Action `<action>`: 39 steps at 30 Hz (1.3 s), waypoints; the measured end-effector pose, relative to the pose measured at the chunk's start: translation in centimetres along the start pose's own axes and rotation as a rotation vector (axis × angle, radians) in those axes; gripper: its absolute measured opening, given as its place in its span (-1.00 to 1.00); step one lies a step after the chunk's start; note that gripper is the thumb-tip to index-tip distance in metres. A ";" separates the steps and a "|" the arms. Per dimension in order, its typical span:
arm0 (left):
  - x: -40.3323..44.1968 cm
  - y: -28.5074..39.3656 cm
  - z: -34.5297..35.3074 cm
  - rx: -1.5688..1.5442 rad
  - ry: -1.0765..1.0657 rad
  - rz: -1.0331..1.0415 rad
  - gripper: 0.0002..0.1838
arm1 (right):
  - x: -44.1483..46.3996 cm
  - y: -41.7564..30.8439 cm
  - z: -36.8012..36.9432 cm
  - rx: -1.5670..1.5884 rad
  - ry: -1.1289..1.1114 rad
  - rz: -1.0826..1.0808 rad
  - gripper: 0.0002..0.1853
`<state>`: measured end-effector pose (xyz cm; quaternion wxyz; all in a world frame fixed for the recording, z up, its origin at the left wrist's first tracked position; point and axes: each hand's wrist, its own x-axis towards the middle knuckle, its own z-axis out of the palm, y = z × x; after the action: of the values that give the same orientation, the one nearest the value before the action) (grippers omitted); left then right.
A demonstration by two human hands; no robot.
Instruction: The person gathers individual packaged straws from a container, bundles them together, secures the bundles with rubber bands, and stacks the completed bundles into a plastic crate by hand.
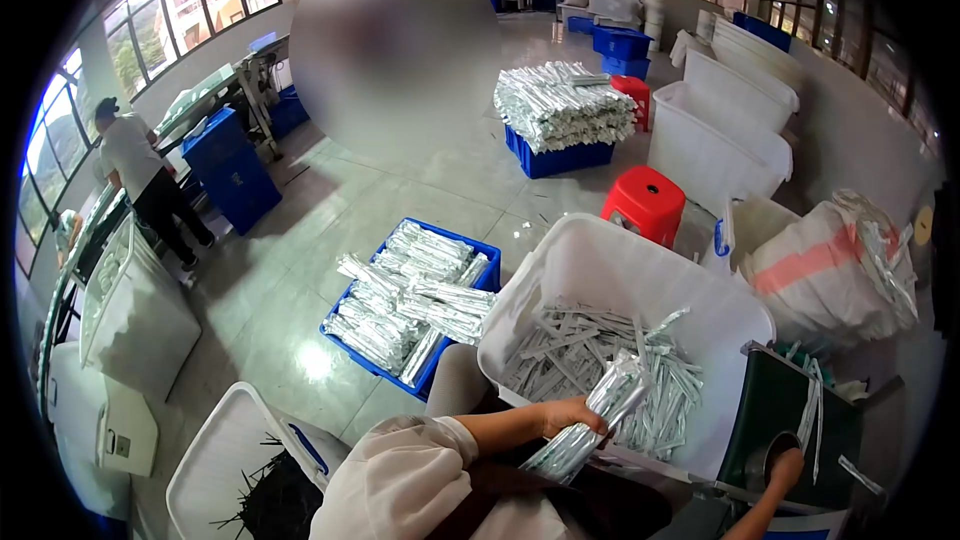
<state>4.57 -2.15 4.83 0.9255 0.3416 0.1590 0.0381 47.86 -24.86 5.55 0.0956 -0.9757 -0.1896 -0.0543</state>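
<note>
My left hand (pixel 572 418) is wrapped round a bundle of long, thin silver foil packets (pixel 612 395), held slantwise over my lap and the near edge of a large white bin (pixel 625 250). Inside that bin lie many loose foil packets (pixel 570 350). At the lower right, my right hand (pixel 787 468) is closed beside a dark, round, metallic-looking thing (pixel 765 460) over a dark green belt (pixel 790 405). What its fingers hold is hard to make out. Several loose silver strips (pixel 812 410) lie on the belt's right side.
A blue crate (pixel 490 275) with stacked foil bundles stands left of the bin; another blue crate (pixel 560 160) is piled high behind. A red stool (pixel 645 202) and a white sack (pixel 830 265) are nearby. A white bin (pixel 190 480) holds black strips. A person (pixel 145 165) stands far left.
</note>
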 end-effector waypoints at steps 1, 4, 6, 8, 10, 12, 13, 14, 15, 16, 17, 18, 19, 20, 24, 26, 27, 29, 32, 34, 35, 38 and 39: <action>-0.1 0.3 0.4 0.007 -0.038 0.010 -0.67 | 0.1 -0.1 0.1 0.030 0.093 -0.036 -0.88; 0.1 0.4 1.1 0.099 -0.050 0.061 -0.59 | -2.2 -4.6 -1.0 0.221 0.422 -0.389 -0.97; 0.4 0.3 1.7 0.087 -0.091 0.088 -0.58 | -9.1 -12.0 -2.3 0.644 0.061 -0.505 -0.98; 0.0 0.9 2.6 0.097 -0.158 0.086 -0.59 | -16.6 -17.7 -1.6 0.901 -0.338 -0.661 -0.99; -0.8 1.4 3.1 0.094 -0.132 0.100 -0.58 | -21.4 -21.3 -2.4 0.951 -0.528 -0.704 -0.94; -1.7 1.5 2.9 0.107 -0.039 0.159 -0.54 | -22.7 -22.7 -3.3 0.931 -0.461 -0.748 -0.92; -1.6 1.1 2.0 0.106 -0.051 0.161 -0.48 | -22.9 -22.9 -2.8 0.938 -0.482 -0.741 -0.93; -1.8 0.9 1.5 0.107 -0.039 0.167 -0.48 | -23.2 -23.2 -2.4 0.944 -0.502 -0.732 -0.94; -2.0 0.8 1.0 0.078 -0.053 0.170 -0.46 | -23.3 -23.4 -2.2 0.948 -0.508 -0.740 -0.94; -2.0 0.6 0.5 0.051 -0.069 0.175 -0.43 | -23.0 -23.6 -1.9 0.859 -0.482 -0.739 -0.91; -1.7 -0.2 -0.3 -0.015 -0.026 0.184 -0.52 | -22.7 -23.9 -1.6 0.770 -0.454 -0.736 -0.88; -1.6 -0.5 -0.6 -0.013 -0.021 0.191 -0.52 | -22.4 -24.4 -1.5 0.774 -0.455 -0.744 -0.88; -1.4 -0.7 -0.8 -0.063 -0.110 0.155 -0.46 | -22.0 -25.0 -1.3 0.628 -0.416 -0.751 -0.85; -1.2 -1.0 -1.0 -0.114 -0.199 0.118 -0.39 | -21.4 -25.6 -0.8 0.482 -0.375 -0.755 -0.83; 0.2 -2.1 0.5 -0.075 -0.301 0.080 -0.54 | -16.4 -26.4 7.7 1.006 -0.376 -0.575 -0.95; 0.4 -3.1 -3.2 -0.217 -0.303 0.022 -0.53 | -15.5 -24.3 9.8 1.367 -0.326 -0.480 -0.87; 0.2 -3.6 -4.5 -0.335 -0.286 -0.035 -0.52 | -17.4 -23.0 8.4 1.338 -0.304 -0.587 -0.83; -1.5 -2.1 -4.3 -0.348 -0.451 0.100 -0.40 | -22.0 -20.7 4.8 1.685 -0.834 -0.275 -0.77; -2.6 -1.1 -2.7 -0.231 -0.345 0.118 -0.40 | -25.5 -22.9 -1.9 2.332 -1.083 -0.161 -0.76; -1.9 -1.6 -2.6 -0.285 -0.430 0.069 -0.39 | -25.0 -23.8 -3.0 2.286 -0.834 0.067 -0.82; -1.6 -1.8 -2.8 -0.264 -0.441 0.075 -0.38 | -24.2 -24.6 -3.4 2.094 -0.809 -0.261 -0.66; -2.2 -1.0 -2.1 -0.232 -0.334 0.083 -0.39 | -23.2 -26.0 -3.2 1.372 -0.518 -0.757 -0.54; -2.5 -0.9 -2.3 -0.177 -0.286 0.087 -0.42 | -22.7 -26.7 -3.0 1.496 -0.640 -0.748 -0.44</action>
<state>1.47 -1.81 3.27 0.9627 0.2670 0.0067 0.0428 16.54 -9.33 9.69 0.6252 -0.5010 -0.4989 0.3306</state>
